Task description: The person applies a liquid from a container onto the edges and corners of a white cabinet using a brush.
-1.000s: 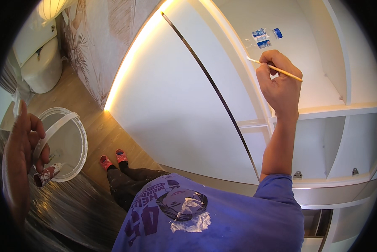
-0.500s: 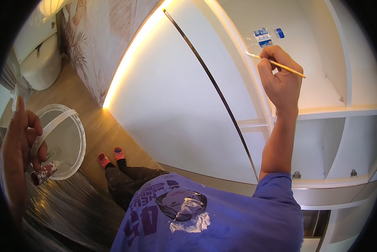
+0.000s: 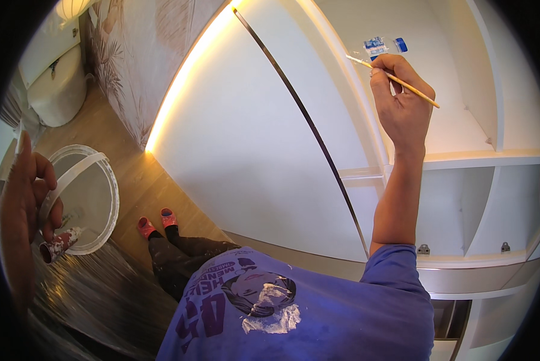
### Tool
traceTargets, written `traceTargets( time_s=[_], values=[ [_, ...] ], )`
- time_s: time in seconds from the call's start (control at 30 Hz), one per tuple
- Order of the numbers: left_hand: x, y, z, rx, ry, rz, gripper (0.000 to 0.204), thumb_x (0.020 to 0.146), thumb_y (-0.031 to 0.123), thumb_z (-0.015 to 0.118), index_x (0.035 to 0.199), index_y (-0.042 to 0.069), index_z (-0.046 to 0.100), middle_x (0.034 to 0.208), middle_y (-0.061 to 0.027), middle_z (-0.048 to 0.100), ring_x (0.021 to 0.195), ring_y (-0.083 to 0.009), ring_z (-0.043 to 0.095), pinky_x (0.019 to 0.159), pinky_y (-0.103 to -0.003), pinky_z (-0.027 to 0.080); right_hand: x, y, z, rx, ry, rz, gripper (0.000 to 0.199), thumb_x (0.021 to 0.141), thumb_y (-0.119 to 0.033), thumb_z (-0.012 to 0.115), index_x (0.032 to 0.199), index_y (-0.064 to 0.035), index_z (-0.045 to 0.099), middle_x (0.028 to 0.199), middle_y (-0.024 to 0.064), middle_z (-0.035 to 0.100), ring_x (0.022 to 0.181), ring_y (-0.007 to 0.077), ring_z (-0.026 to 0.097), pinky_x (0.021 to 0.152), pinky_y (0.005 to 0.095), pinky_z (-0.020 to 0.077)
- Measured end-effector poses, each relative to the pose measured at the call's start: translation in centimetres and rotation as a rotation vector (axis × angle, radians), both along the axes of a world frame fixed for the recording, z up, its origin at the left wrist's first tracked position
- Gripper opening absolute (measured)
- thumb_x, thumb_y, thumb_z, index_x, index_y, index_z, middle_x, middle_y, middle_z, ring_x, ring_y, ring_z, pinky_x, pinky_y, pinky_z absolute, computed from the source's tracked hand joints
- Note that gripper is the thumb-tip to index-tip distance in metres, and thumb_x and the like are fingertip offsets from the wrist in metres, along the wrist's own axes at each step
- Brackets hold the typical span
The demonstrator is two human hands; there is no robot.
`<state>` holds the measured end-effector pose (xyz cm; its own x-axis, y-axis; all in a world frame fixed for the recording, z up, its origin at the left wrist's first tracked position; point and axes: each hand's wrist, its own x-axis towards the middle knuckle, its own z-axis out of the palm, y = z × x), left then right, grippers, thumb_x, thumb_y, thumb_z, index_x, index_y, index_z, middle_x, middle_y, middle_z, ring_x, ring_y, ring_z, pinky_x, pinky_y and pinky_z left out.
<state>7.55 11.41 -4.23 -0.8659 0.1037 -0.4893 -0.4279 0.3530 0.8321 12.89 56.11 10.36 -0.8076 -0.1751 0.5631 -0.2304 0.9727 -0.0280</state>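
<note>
I noted the right hand (image 3: 400,105), pinching the brush (image 3: 411,88), had shifted farther up the white edge (image 3: 366,108), apparently advancing its stroke; left hand (image 3: 26,198) gripped the bucket handle (image 3: 74,175).

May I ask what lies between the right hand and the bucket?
From right hand to bucket, the head view shows curved edging, white panel with dark strip, then wooden floor.
</note>
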Motion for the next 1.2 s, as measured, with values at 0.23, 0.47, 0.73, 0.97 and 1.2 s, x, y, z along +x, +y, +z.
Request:
traceTargets(
  time_s=[0.23,0.47,0.73,0.97,1.2],
  values=[
    [-1.0,-1.1,2.5,0.237,-0.138,-0.271,0.07,0.107,0.069,0.026,0.108,0.005,0.054,0.075,-0.0045,0.06,0.063,-0.0105,0.049,0.062,-0.024,0.041,2.1,-0.3,1.4,0.115,-0.105,-0.153,0.005,0.086,0.002,0.062,0.088,-0.0001,0.067,0.073,0.0005,0.062,0.066,0.0059,0.052,0.057,0.0236,0.0366],
    [0.2,-0.4,0.5,0.005,0.109,-0.129,0.062,0.106,0.07,0.031,0.089,0.013,0.049,0.057,0.0027,0.046,0.045,-0.0048,0.039,0.047,-0.021,0.034,0.0,-0.5,0.4,-0.016,-0.006,0.004,0.007,0.085,0.005,0.063,0.088,0.0016,0.068,0.073,0.004,0.066,0.066,0.01,0.058,0.061,0.0248,0.0467],
    [-1.1,-1.1,2.5,0.243,-0.128,-0.289,0.069,0.107,0.069,0.026,0.108,0.005,0.053,0.075,-0.0039,0.059,0.063,-0.0104,0.048,0.062,-0.024,0.041,0.7,-0.6,0.7,0.043,-0.06,-0.096,0.008,0.083,0.003,0.062,0.088,0.0011,0.068,0.074,0.0064,0.066,0.066,0.0118,0.06,0.061,0.0265,0.0475],
    [-0.9,-0.6,3.3,0.21,-0.148,-0.26,0.068,0.107,0.068,0.028,0.108,0.005,0.053,0.075,-0.004,0.059,0.063,-0.0105,0.048,0.062,-0.024,0.042,2.8,-0.7,1.0,0.08,-0.098,-0.152,0.007,0.084,0.003,0.057,0.086,0.0011,0.063,0.071,0.0015,0.059,0.065,0.0065,0.048,0.06,0.0238,0.0374],
    [-1.1,-1.2,2.7,0.242,-0.165,-0.268,0.068,0.107,0.068,0.029,0.108,0.005,0.053,0.074,-0.0047,0.059,0.063,-0.0108,0.05,0.062,-0.025,0.043,3.4,-1.1,1.4,0.043,-0.093,-0.106,0.008,0.083,0.006,0.058,0.086,0.0009,0.063,0.072,0.0023,0.06,0.064,0.0082,0.05,0.059,0.0247,0.0396]
  ],
)
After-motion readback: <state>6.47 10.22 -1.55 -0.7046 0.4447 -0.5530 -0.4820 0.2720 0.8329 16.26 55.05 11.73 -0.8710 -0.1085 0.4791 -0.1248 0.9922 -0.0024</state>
